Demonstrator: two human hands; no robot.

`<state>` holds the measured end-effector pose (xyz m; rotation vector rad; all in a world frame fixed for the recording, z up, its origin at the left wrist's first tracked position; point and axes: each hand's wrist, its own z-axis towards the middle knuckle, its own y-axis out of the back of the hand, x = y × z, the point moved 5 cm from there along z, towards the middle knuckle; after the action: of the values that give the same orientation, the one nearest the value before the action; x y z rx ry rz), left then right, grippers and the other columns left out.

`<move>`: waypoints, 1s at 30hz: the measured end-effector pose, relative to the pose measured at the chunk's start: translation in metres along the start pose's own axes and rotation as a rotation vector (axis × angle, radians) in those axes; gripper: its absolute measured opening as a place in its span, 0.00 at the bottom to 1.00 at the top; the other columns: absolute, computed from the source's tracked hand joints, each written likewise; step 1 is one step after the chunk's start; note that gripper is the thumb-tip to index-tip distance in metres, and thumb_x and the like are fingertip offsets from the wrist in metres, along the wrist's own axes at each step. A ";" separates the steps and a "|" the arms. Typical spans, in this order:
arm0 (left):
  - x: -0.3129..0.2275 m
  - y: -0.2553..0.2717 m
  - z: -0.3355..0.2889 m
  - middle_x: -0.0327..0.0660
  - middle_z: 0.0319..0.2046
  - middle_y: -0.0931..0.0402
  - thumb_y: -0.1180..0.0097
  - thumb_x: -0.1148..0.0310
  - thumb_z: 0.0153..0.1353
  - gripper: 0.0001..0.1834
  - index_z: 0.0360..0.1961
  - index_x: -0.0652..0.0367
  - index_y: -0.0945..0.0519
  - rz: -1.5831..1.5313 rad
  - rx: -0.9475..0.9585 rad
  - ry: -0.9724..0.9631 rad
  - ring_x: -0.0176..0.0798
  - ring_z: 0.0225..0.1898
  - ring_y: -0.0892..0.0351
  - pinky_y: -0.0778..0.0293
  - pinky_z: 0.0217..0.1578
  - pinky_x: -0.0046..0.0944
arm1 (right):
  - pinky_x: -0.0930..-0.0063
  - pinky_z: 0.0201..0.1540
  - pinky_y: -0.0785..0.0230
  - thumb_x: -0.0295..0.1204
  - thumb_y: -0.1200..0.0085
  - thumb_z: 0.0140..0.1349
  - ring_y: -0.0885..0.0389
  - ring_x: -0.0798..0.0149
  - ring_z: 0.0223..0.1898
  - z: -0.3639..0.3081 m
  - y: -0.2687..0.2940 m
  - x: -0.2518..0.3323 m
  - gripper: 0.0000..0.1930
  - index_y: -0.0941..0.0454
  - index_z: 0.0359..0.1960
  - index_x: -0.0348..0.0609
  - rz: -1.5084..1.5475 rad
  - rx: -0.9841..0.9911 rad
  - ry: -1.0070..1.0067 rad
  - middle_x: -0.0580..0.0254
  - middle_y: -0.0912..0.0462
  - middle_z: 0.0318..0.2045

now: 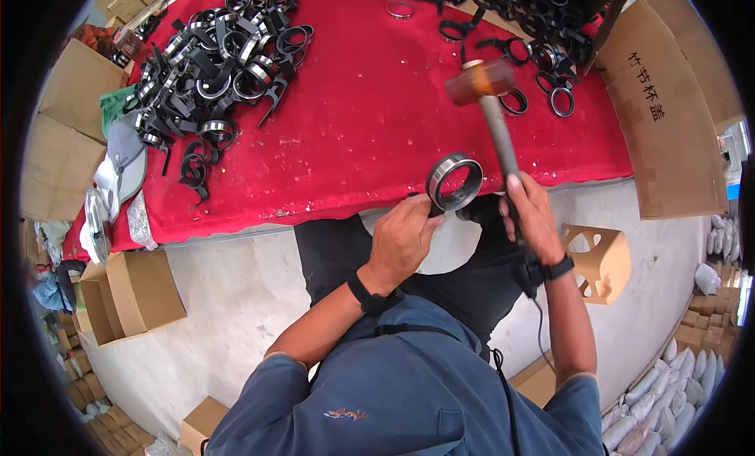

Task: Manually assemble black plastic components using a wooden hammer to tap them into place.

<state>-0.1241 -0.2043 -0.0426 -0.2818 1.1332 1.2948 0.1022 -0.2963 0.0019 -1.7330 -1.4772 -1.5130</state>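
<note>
Pinching ring (437, 178) by near side in almost closed left grip (405, 240); clasping hammer (497, 130) by handle in curled right grip (533, 218), beside tabletop (354, 102).

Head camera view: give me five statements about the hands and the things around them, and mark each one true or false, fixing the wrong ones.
1. The right hand grips a mallet by its handle. True.
2. The left hand holds a pair of scissors. False: the left hand holds a silver-and-black ring.
3. The tablecloth is green. False: it is red.
4. A heap of black and silver ring pieces lies on the left part of the tablecloth. True.
5. The mallet's head is touching the ring in the left hand. False: it is raised well clear of the ring.
</note>
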 end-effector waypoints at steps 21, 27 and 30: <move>-0.049 0.024 0.007 0.42 0.34 0.15 0.27 0.65 0.62 0.12 0.41 0.59 0.13 0.153 0.099 -0.091 0.49 0.30 0.14 0.19 0.31 0.44 | 0.52 0.49 0.22 0.46 0.32 0.66 0.18 0.41 0.46 -0.018 -0.067 0.061 0.33 0.26 0.65 0.38 -0.487 -0.274 0.747 0.43 0.21 0.47; -0.036 0.038 0.022 0.53 0.59 0.23 0.70 0.24 0.77 0.48 0.77 0.56 0.35 -0.387 0.202 0.282 0.42 0.49 0.13 0.17 0.38 0.40 | 0.55 0.47 0.20 0.53 0.37 0.69 0.16 0.42 0.45 -0.041 -0.066 0.071 0.34 0.27 0.66 0.39 -0.426 -0.222 0.930 0.42 0.21 0.50; -0.054 0.012 0.012 0.48 0.52 0.21 0.74 0.20 0.73 0.55 0.84 0.52 0.48 -0.937 0.488 0.621 0.39 0.48 0.16 0.21 0.32 0.35 | 0.54 0.42 0.18 0.56 0.38 0.69 0.14 0.40 0.44 -0.044 -0.076 0.069 0.35 0.26 0.65 0.39 -0.402 -0.215 0.967 0.41 0.21 0.52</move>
<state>-0.1208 -0.2246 0.0107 -0.7652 1.5175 0.0728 0.0048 -0.2754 0.0527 -0.5543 -1.1577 -2.3009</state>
